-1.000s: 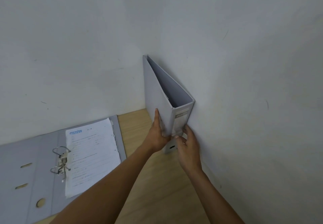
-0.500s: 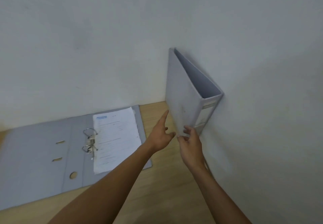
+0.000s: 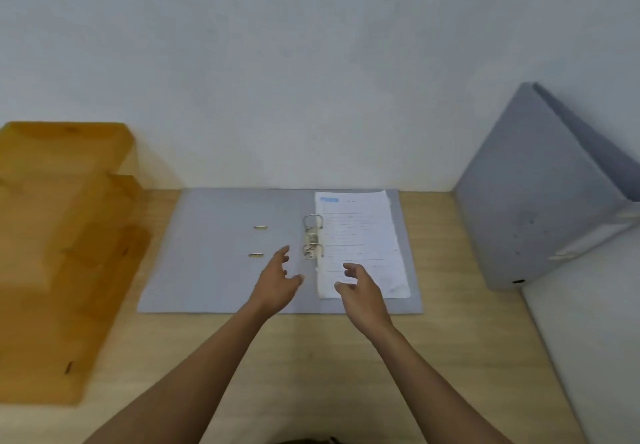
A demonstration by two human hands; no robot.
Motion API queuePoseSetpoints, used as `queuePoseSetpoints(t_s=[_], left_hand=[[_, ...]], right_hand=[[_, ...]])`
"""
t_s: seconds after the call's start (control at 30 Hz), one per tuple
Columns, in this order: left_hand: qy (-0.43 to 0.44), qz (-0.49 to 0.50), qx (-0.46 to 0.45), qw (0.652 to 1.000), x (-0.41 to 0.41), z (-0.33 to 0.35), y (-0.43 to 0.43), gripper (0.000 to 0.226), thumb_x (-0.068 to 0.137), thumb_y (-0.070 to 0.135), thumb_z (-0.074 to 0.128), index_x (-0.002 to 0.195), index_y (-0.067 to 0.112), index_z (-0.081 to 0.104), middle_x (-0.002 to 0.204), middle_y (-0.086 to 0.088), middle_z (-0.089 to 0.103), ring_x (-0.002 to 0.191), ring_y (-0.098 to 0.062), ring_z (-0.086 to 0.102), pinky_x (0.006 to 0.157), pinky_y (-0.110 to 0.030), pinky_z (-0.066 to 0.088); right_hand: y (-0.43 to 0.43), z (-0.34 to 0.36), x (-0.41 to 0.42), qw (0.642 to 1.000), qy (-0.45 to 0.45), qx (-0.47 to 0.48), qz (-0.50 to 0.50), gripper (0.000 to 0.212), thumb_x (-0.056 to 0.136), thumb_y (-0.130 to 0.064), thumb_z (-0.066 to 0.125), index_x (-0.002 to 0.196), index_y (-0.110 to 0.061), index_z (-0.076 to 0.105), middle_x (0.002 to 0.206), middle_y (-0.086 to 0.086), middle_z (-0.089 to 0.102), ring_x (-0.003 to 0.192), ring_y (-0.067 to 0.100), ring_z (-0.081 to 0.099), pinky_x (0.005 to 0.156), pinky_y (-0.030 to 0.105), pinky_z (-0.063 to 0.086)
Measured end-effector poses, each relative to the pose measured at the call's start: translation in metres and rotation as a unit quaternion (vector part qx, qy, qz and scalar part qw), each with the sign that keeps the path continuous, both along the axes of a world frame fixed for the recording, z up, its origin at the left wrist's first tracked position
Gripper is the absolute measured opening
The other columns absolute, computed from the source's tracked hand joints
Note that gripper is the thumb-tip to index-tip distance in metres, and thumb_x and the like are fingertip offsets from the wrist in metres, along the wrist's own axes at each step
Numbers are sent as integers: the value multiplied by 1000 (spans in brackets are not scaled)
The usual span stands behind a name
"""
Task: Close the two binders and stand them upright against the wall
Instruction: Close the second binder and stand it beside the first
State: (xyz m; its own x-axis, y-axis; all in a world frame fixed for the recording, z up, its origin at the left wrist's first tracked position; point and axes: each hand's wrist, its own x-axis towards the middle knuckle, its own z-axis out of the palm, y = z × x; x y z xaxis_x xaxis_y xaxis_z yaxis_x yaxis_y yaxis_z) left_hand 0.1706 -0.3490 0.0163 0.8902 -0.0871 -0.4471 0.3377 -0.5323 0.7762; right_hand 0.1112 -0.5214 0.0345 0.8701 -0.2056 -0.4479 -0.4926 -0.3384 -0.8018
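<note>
A closed grey binder (image 3: pixel 530 201) stands upright at the right, leaning against the right-hand wall. A second grey binder (image 3: pixel 214 256) lies open flat on the wooden desk against the back wall, its metal rings (image 3: pixel 312 235) in the middle and a stack of printed sheets (image 3: pixel 360 235) on its right half. My left hand (image 3: pixel 277 282) hovers over the open binder's spine area with fingers spread and nothing in it. My right hand (image 3: pixel 360 287) hovers over the lower part of the sheets, fingers apart and empty.
A stepped wooden letter tray (image 3: pixel 59 246) sits on the desk (image 3: pixel 311 357) at the left. White walls close the back and the right side, forming a corner behind the upright binder.
Both hands have let go of the upright binder, which now stands alone at the wall. The view and both hands have swung left over the open binder.
</note>
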Motion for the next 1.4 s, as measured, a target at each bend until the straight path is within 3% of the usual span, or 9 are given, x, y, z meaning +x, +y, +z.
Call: queuePoseSetpoints(t_s=[0.37, 0.57, 0.77, 0.93, 1.07, 1.2, 1.27, 1.3, 1.4], left_hand=[[99, 169, 96, 976, 7, -35, 184, 77, 94, 11, 61, 159, 10, 19, 160, -20, 33, 141, -38, 41, 107, -43, 40], [119, 186, 138, 965, 21, -58, 235, 84, 88, 9, 62, 159, 8, 17, 160, -18, 29, 143, -40, 36, 108, -48, 43], [121, 228, 182, 949, 36, -83, 250, 82, 72, 25, 65, 145, 6, 35, 140, -20, 50, 124, -43, 51, 99, -53, 51], [75, 277, 141, 947, 48, -55, 241, 58, 85, 26, 68, 135, 0, 53, 133, -21, 61, 120, -43, 59, 96, -47, 51], [0, 229, 187, 955, 42, -18, 241, 49, 90, 44, 65, 117, 3, 71, 112, -15, 74, 102, -35, 70, 79, -40, 57], [-50, 213, 32, 975, 37, 22, 218, 40, 93, 38, 66, 110, 3, 75, 109, -11, 77, 94, -26, 73, 82, -41, 61], [-13, 187, -77, 979, 32, 48, 196, 32, 98, 36, 58, 102, 8, 73, 113, -12, 76, 91, -22, 72, 77, -35, 59], [20, 157, -164, 974, 30, 61, 184, 36, 101, 40, 51, 106, 11, 72, 117, -12, 75, 96, -24, 72, 80, -35, 57], [102, 55, -418, 901, 26, 79, 159, 61, 104, 56, 23, 139, 22, 59, 136, -8, 67, 126, -28, 63, 104, -48, 48]], right_hand=[[115, -44, 34, 991, 72, 17, 114, 56, 98, -26, 51, 153, -22, 39, 157, 2, 44, 138, 19, 50, 102, 27, 38], [142, -61, 47, 981, 121, -7, 148, 59, 98, -23, 51, 155, -18, 35, 159, 4, 39, 144, 21, 40, 114, 32, 32], [144, -68, 50, 982, 132, -21, 132, 60, 99, -20, 51, 157, -15, 33, 160, 3, 38, 145, 20, 40, 115, 32, 32], [144, -65, 49, 986, 123, -24, 106, 60, 99, -23, 52, 156, -17, 34, 161, 5, 37, 145, 21, 41, 117, 35, 33], [148, -50, 51, 989, 114, 12, 95, 57, 102, -33, 48, 156, -22, 34, 163, 3, 34, 150, 21, 30, 118, 35, 27], [160, -24, 55, 988, 90, 62, 107, 59, 103, -47, 41, 158, -27, 31, 166, -4, 29, 153, 16, 25, 122, 36, 22], [166, -6, 58, 985, 78, 110, 111, 63, 101, -56, 39, 158, -30, 30, 166, -10, 27, 152, 13, 26, 124, 42, 26], [166, 4, 60, 982, 69, 138, 107, 64, 99, -60, 38, 157, -33, 31, 165, -13, 29, 152, 13, 27, 122, 46, 29], [165, 40, 71, 974, 51, 209, 74, 61, 99, -62, 37, 154, -36, 36, 147, -17, 40, 147, 18, 34, 111, 48, 41]])
